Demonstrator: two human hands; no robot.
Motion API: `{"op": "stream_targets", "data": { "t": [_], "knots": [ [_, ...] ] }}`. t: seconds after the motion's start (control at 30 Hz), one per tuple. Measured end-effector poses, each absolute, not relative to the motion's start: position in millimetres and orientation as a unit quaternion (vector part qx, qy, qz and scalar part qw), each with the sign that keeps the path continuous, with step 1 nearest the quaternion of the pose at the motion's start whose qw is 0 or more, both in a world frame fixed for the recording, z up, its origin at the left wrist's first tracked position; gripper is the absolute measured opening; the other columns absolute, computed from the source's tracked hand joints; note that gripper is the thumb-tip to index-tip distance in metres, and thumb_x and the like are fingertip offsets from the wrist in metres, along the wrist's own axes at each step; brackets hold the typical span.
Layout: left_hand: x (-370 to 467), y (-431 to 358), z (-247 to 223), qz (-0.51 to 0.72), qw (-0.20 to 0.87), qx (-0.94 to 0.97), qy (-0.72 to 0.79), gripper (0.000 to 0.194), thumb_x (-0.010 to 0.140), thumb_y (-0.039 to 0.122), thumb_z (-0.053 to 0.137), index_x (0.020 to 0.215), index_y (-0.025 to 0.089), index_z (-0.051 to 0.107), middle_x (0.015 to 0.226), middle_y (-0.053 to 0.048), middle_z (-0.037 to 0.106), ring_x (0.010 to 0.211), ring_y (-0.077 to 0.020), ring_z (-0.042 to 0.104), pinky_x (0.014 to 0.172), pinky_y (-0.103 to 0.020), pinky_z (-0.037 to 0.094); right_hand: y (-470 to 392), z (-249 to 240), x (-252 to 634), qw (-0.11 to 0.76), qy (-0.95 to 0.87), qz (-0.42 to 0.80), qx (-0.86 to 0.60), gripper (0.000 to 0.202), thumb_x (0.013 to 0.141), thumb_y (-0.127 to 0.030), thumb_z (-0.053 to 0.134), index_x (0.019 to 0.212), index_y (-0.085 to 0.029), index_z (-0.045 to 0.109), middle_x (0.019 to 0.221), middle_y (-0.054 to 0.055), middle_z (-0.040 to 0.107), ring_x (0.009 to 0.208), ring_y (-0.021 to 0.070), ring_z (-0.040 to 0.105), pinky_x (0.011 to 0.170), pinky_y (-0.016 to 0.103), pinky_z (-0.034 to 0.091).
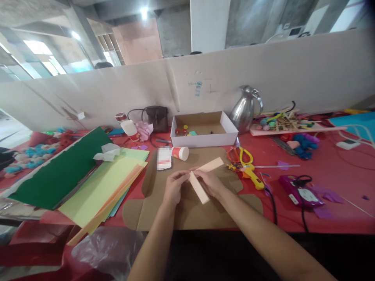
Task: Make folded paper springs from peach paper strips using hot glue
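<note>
A pale peach paper strip (pixel 200 189) is bent into a V, one arm pointing up to the right and the other down toward me. At its bend, my left hand (pixel 175 186) pinches it from the left with thumb and fingers. My right hand (pixel 210 182) closes on the strip from the other side, between the two arms of the V. The fingertips of both hands meet there and partly hide the fold. Beneath lies a flattened brown cardboard sheet (pixel 187 214). Just beyond my left hand are a paper cup (pixel 182 153) on its side and a blurred pale rectangular item (pixel 164 159).
A white open box (pixel 204 141) stands behind the cardboard, beside a steel jug (pixel 243 110). Right are yellow-handled scissors (pixel 246 157), a yellow glue gun (pixel 254 177) with its cord, and a purple device (pixel 301 192). Left are coloured paper sheets (pixel 101 191) and a green board (pixel 63 171).
</note>
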State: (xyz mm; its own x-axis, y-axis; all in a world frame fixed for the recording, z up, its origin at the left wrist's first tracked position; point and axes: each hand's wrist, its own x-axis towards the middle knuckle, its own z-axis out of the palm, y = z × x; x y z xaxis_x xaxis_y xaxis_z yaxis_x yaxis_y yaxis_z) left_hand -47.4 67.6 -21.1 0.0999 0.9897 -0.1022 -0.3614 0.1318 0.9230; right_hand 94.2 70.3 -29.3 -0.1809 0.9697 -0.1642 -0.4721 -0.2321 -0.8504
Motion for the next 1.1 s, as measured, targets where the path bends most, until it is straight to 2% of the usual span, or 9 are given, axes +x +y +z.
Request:
{"op": "stream_targets", "data": {
  "t": [0.27, 0.37, 0.5, 0.67, 0.8, 0.93, 1.1],
  "knots": [
    [-46.7, 67.2, -22.7, 0.554, 0.607, 0.397, 0.408, 0.022, 0.061, 0.025, 0.079, 0.079, 0.016, 0.069, 0.071, -0.001, 0.067, 0.061, -0.0104, 0.059, 0.062, -0.022, 0.044, 68.2, -23.4, 93.4, 0.528, -0.308, 0.691, -0.385, 0.029, 0.064, -0.035, 0.074, 0.087, -0.018, 0.071, 0.072, 0.001, 0.070, 0.067, 0.0174, 0.062, 0.064, 0.029, 0.044],
    [-47.6, 67.5, -23.3, 0.562, 0.600, 0.398, 0.406, 0.025, 0.062, 0.026, 0.079, 0.082, 0.016, 0.069, 0.068, 0.000, 0.065, 0.061, -0.0097, 0.059, 0.061, -0.022, 0.044, 67.0, -22.4, 95.4, 0.531, -0.309, 0.695, -0.373, 0.034, 0.061, -0.032, 0.078, 0.090, -0.018, 0.070, 0.075, 0.002, 0.070, 0.068, 0.0172, 0.062, 0.065, 0.029, 0.045],
    [-48.7, 67.0, -21.3, 0.515, 0.615, 0.436, 0.409, 0.035, 0.063, 0.028, 0.080, 0.095, 0.016, 0.071, 0.083, -0.005, 0.071, 0.070, -0.0142, 0.063, 0.068, -0.026, 0.047, 65.5, -20.6, 103.1, 0.521, -0.368, 0.654, -0.407, 0.027, 0.059, -0.029, 0.079, 0.081, -0.016, 0.069, 0.072, 0.003, 0.070, 0.065, 0.0180, 0.061, 0.062, 0.030, 0.046],
    [-45.2, 66.7, -19.7, 0.488, 0.615, 0.459, 0.416, 0.032, 0.065, 0.035, 0.079, 0.088, 0.015, 0.074, 0.080, -0.005, 0.071, 0.067, -0.0142, 0.061, 0.065, -0.026, 0.046, 68.1, -13.5, 109.7, 0.502, -0.386, 0.658, -0.408, 0.020, 0.062, -0.033, 0.077, 0.073, -0.018, 0.069, 0.068, 0.003, 0.069, 0.061, 0.0184, 0.061, 0.061, 0.031, 0.047],
    [-41.4, 67.7, -20.9, 0.571, 0.609, 0.386, 0.393, 0.028, 0.066, 0.035, 0.078, 0.086, 0.018, 0.069, 0.078, -0.001, 0.068, 0.066, -0.0107, 0.060, 0.068, -0.024, 0.047, 70.8, -13.1, 108.3, 0.543, -0.376, 0.656, -0.365, 0.021, 0.065, -0.034, 0.073, 0.082, -0.022, 0.069, 0.083, 0.003, 0.071, 0.078, 0.0200, 0.065, 0.071, 0.032, 0.049],
    [-40.1, 67.8, -23.0, 0.610, 0.588, 0.385, 0.367, 0.026, 0.067, 0.031, 0.078, 0.087, 0.019, 0.066, 0.082, -0.001, 0.069, 0.077, -0.0112, 0.062, 0.077, -0.023, 0.046, 67.8, -18.6, 100.9, 0.552, -0.441, 0.624, -0.334, 0.042, 0.059, -0.025, 0.079, 0.099, -0.026, 0.069, 0.100, 0.001, 0.071, 0.094, 0.0199, 0.064, 0.085, 0.033, 0.047],
    [-40.3, 65.3, -26.9, 0.615, 0.579, 0.403, 0.352, 0.020, 0.070, 0.026, 0.076, 0.087, 0.019, 0.067, 0.087, -0.002, 0.070, 0.081, -0.0129, 0.063, 0.080, -0.025, 0.046, 63.4, -22.2, 90.1, 0.586, -0.442, 0.568, -0.372, 0.030, 0.066, -0.035, 0.077, 0.094, -0.024, 0.072, 0.097, 0.003, 0.073, 0.096, 0.0230, 0.064, 0.090, 0.038, 0.046]
  ]
}}
